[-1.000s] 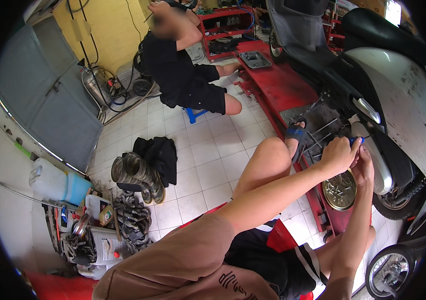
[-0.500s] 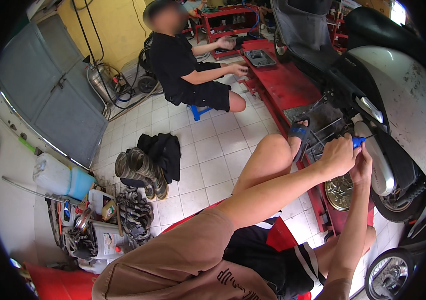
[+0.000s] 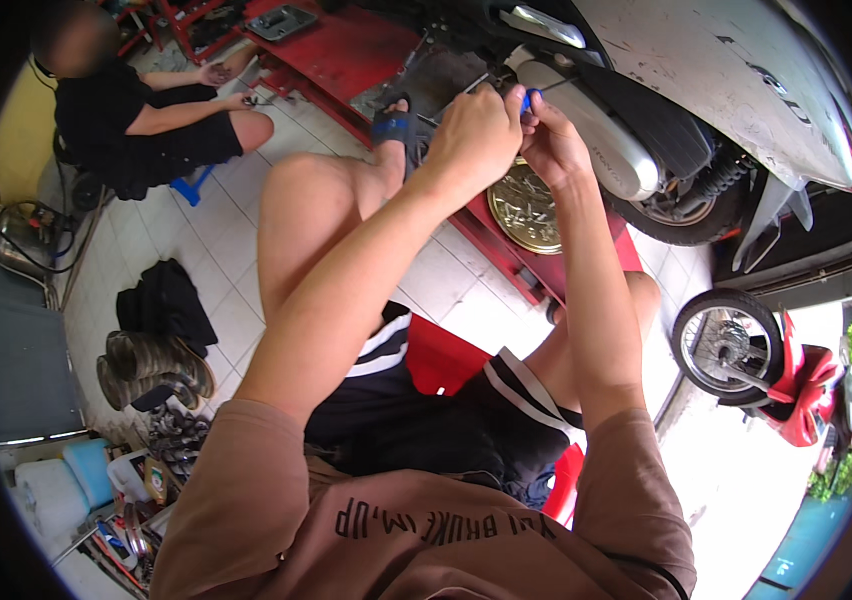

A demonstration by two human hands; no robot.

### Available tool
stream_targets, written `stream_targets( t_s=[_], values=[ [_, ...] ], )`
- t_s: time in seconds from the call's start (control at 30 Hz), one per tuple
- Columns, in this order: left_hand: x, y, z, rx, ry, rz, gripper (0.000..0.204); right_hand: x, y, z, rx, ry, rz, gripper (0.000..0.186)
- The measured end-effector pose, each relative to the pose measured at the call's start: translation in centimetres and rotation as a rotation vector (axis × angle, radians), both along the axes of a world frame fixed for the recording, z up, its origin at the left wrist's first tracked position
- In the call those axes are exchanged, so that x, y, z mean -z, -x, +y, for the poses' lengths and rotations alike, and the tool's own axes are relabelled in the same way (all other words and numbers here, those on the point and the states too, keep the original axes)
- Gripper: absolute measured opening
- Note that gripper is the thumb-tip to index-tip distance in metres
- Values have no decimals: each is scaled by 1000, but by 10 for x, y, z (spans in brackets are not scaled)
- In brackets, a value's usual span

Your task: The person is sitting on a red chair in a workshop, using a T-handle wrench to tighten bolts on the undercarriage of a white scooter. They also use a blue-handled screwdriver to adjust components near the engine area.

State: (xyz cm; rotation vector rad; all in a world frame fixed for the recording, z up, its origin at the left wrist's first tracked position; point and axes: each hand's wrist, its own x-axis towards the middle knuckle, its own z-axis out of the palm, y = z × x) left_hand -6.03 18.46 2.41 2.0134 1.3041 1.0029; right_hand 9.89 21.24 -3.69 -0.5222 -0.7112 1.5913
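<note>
My left hand (image 3: 476, 137) and my right hand (image 3: 558, 145) meet beside the silver engine side cover (image 3: 596, 135) of a scooter. Between them is a small blue-handled screwdriver (image 3: 529, 101), its thin dark shaft reaching toward the scooter. The fingers of both hands are closed at the handle; its tip is hard to make out. Just below my hands, a round gold-coloured tin (image 3: 523, 243) of loose screws and bolts rests on the red lift platform (image 3: 336, 62).
A co-worker (image 3: 106, 115) sits at the left on a blue stool (image 3: 189, 190). Rubber boots (image 3: 151, 365) and a black cloth (image 3: 168, 305) lie on the tiled floor. A grey metal tray (image 3: 282, 22) rests farther along the platform. A red motorbike (image 3: 814, 395) stands at the right.
My view has swung to the right, so the scooter and co-worker appear farther left and more of the red motorbike shows. Both hands stay at the blue-handled screwdriver.
</note>
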Motion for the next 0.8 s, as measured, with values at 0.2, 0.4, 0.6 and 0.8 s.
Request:
stream_targets(
  t_s=[0.2,0.4,0.6,0.8],
  values=[
    [13,-2,-4,11,-536,-156,33,-4,2,4,82,162,6,19],
    [5,7,2,51,-61,-26,24,-12,8,-7,78,91,1,14],
    [25,-2,1,87,-461,-163,29,2,-19,9,-150,19,-91,35],
    [14,1,-3,45,-126,-25,43,-15,8,-5,141,139,7,21]
  ],
)
